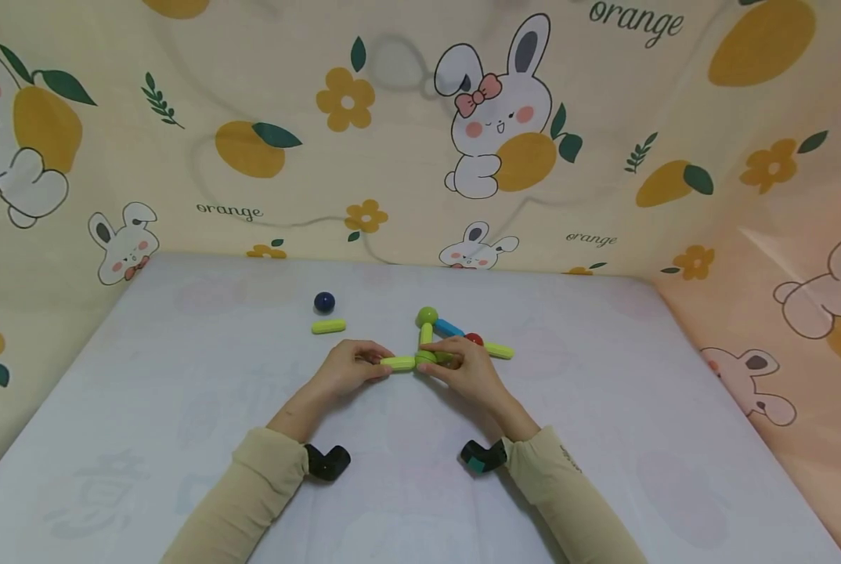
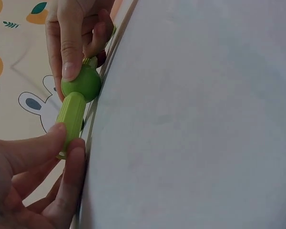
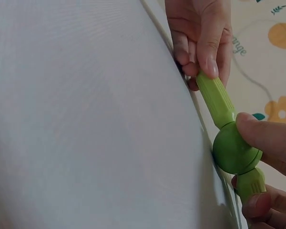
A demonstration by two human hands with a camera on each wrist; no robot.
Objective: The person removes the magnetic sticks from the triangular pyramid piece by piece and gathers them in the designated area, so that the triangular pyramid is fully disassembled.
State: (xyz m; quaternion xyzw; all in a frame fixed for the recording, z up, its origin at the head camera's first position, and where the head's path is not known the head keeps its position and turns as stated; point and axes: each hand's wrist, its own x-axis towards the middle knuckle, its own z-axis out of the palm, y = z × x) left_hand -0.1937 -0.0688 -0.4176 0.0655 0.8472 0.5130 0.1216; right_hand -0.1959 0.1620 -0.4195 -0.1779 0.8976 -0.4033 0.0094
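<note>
At left, on the far part of the white surface [image 1: 181, 352], has a dark blue ball [image 1: 325, 302]; just on its near side, a loose stick [image 1: 329, 326] of yellow-green colour. Next, going right, pinches with the left hand [image 1: 341, 372] the left end of a ribbed green stick [image 1: 398, 363], thumb and fingers opened only as much as its thickness. At the right end of this stick, touching it, a near green ball [image 1: 425, 358], around the middle of the scene. From this ball toward the far side, a yellow-green bar [image 1: 426, 335], reaching to a far green ball [image 1: 427, 316]. From there, slanting right and nearer, a blue stick [image 1: 450, 327]. Holds with the right hand [image 1: 473, 374] the near green ball, thumb upon it, other fingers bent around a short green piece [image 3: 251, 183] on its right side; opened no wider than these. Behind this hand, partly hidden, a red ball [image 1: 474, 338]; touching the blue stick or not, cannot tell. Last at right, beside the red ball, a yellow-green rod [image 1: 499, 350].
</note>
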